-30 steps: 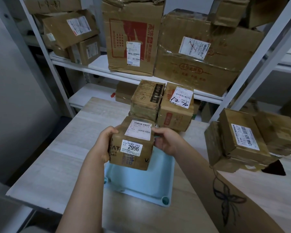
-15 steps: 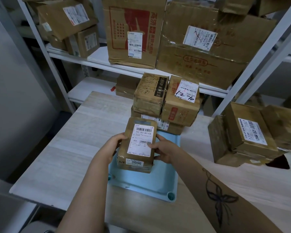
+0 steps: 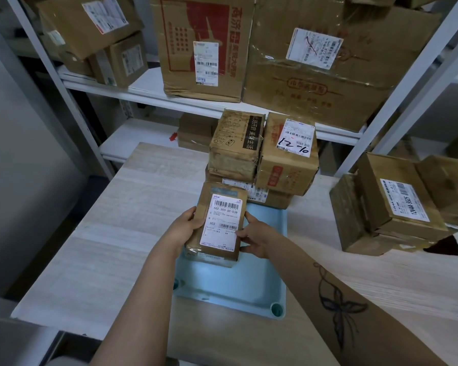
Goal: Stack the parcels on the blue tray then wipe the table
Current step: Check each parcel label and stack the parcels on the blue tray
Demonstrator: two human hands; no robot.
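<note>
A light blue tray (image 3: 238, 289) lies on the pale wooden table (image 3: 122, 233). Over its near part sits a small brown parcel (image 3: 218, 220) with a white barcode label facing up. My left hand (image 3: 181, 229) grips its left side and my right hand (image 3: 254, 237) holds its right side. Whether it rests on the tray floor I cannot tell. At the tray's far end stands a stack of parcels: a flat one (image 3: 259, 195) below, a black-banded one (image 3: 236, 143) and one marked "12-10" (image 3: 288, 154) on top.
More brown parcels (image 3: 389, 204) are piled on the table to the right, with a dark cloth corner (image 3: 444, 245) beside them. White metal shelving (image 3: 148, 93) behind the table carries large cartons. Bare tabletop lies to the left of the tray.
Both hands have lowered the parcel toward the tray and tipped it flat, so its large label now faces up. The stack behind has not moved.
</note>
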